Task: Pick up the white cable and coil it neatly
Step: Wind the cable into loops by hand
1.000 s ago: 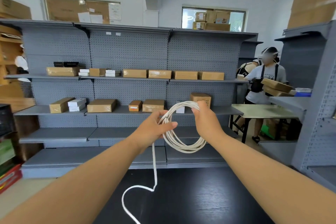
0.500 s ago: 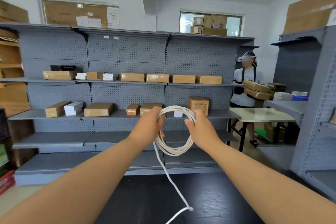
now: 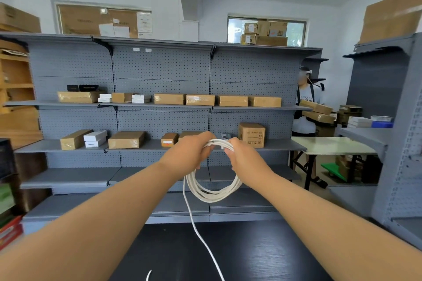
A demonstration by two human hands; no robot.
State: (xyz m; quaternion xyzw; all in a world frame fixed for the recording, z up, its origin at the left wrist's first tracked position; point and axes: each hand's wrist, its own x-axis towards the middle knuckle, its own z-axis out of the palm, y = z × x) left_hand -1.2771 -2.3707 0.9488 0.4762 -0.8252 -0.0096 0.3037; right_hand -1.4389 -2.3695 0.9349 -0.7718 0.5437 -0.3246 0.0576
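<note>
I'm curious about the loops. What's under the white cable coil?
Under the white cable is the black table, one loose strand trailing toward it. The left hand and right hand cover its top; the strand leaves the picture.

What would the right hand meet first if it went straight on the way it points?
Likely the left hand, just ahead of the right hand on the white cable; depth is hard to judge.

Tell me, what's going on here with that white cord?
A person is coiling a white cable in front of grey shelves. The left hand and right hand both grip the top of its loops, which hang below them. One loose tail runs down onto the black table, not yet wound in. Farther back, another person carries cardboard boxes.
</note>
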